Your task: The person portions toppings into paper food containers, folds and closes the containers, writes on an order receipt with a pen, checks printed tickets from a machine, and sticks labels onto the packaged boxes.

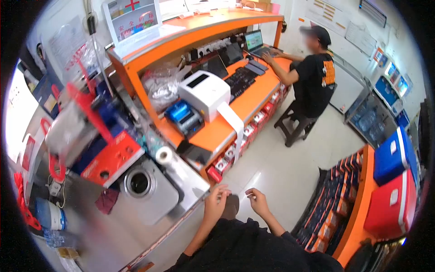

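My left hand (216,200) hovers near the corner of the metal counter (156,240), its fingers loosely bent and apart, with nothing visible in them. To its right, over the floor, my right hand (258,201) is raised with curled fingers that stand apart; I make out no object in it. The hands do not touch each other. Nearest to the left hand is a grey machine (165,192) with a round metal opening. Beyond the hands, a white label printer (206,93) on the orange desk (256,97) has a long paper strip (233,120) hanging from it.
A co-worker in black (312,81) sits on a dark stool (294,127) at a laptop (254,41). Red (390,206) and blue (393,152) boxes stand on an orange shelf at right, above rows of packages (335,199). Red-handled equipment (93,109) stands at left.
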`<action>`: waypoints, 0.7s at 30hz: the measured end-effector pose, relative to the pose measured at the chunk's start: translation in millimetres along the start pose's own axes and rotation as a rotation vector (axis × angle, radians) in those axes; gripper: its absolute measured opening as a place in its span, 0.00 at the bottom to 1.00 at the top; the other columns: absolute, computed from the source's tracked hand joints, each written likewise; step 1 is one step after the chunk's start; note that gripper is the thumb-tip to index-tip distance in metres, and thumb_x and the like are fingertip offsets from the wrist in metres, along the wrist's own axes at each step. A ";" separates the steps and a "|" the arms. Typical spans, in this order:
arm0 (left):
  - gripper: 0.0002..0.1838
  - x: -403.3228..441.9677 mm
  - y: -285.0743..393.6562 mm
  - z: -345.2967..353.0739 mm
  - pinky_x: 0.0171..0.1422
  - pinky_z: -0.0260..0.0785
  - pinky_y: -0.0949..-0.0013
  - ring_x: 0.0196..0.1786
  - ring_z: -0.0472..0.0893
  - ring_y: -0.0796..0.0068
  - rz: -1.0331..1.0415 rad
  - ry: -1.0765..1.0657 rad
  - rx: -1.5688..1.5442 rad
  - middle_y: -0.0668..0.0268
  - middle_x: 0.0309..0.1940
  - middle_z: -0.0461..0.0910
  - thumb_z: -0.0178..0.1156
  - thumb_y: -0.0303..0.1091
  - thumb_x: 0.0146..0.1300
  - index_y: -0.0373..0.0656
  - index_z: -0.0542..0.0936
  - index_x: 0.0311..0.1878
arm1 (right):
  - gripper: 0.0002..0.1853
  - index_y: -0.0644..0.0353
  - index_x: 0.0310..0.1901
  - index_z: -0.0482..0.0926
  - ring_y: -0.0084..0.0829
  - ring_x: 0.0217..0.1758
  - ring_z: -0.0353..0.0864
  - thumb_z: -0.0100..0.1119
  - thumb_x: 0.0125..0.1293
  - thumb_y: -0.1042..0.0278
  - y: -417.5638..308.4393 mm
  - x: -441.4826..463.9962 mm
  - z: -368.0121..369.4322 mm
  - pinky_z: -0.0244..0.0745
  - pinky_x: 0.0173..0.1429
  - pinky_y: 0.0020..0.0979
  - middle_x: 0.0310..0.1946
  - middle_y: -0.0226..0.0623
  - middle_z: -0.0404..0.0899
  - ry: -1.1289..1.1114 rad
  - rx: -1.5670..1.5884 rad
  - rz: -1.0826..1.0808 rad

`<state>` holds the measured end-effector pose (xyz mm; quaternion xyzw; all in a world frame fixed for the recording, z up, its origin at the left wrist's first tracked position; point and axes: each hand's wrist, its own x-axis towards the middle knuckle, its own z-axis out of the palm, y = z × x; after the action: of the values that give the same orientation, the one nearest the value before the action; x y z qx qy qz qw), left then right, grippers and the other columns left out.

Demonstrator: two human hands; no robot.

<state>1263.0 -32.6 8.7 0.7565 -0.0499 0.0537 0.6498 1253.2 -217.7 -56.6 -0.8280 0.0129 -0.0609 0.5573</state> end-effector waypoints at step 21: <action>0.18 323.6 -137.0 112.1 0.54 0.68 0.72 0.50 0.76 0.74 -0.275 0.310 -0.429 0.60 0.50 0.75 0.53 0.22 0.62 0.34 0.69 0.56 | 0.30 0.58 0.59 0.62 0.30 0.36 0.80 0.63 0.55 0.74 42.5 432.6 17.2 0.76 0.42 0.31 0.35 0.42 0.78 -0.572 0.034 -0.049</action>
<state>1604.8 -124.6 -94.7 0.5844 0.1425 0.0684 0.7959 1686.4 -256.5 -64.8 -0.8020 -0.1662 0.1616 0.5506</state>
